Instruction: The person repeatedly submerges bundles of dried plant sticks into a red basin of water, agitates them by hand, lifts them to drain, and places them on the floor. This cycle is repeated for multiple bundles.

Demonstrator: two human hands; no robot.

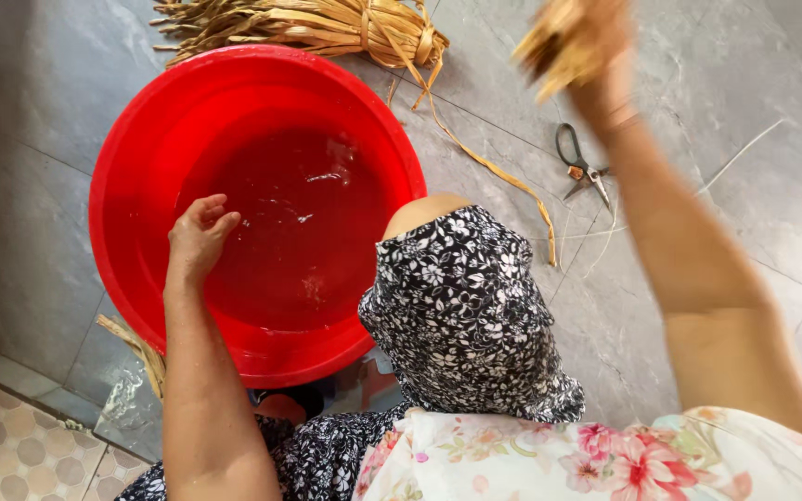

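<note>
My left hand [199,234] hangs over the water in a big red plastic basin [132,158] on the grey tiled floor, fingers loosely curled and holding nothing. Raised at the top right, my right hand [579,42] is blurred and closed on a small clump of tan dried fibres. A long dried strip [489,162] trails across the floor from a tied bundle of dried leaves [308,26] beyond the basin. My knee, in black-and-white flowered cloth [461,306], rises beside the basin's right edge.
Scissors with black handles [582,172] lie on the tiles to the right of the basin. Thin pale strands [735,158] lie near them. A few dried strips [136,348] stick out under the basin's near left rim. Patterned tiles [11,445] begin at the lower left.
</note>
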